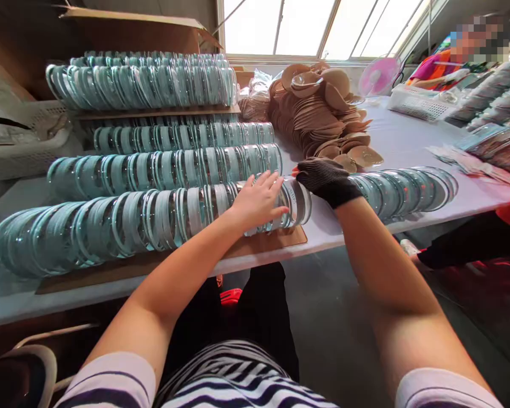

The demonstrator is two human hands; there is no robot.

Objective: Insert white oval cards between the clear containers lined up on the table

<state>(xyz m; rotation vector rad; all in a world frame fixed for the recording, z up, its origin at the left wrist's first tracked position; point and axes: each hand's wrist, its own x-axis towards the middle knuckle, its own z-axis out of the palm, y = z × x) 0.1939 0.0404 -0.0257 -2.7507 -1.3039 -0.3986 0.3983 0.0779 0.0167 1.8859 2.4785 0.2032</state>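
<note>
My left hand [260, 203] is bare and lies with its fingers stretched out over the front row of clear, round, lid-like pieces [123, 224], near the row's right end. These pieces stand on edge, nested together, with pale bluish bands. My right hand [325, 178] wears a dark fingerless glove, its fingers bent and together at the upper edge of the end piece [298, 201]. What those fingers hold, if anything, is hidden. A shorter stack of similar round pieces [402, 191] lies right of the gloved hand. Brown cardboard [276, 241] is under the front row.
More rows [165, 170] lie behind, with another layer [144, 85] on cardboard. Brown cup-shaped pieces [318, 119] are heaped at the back. A pink fan [379, 76], a white basket [423, 103] and a person [440, 71] are at the far right. The table's front edge [246, 262] is close.
</note>
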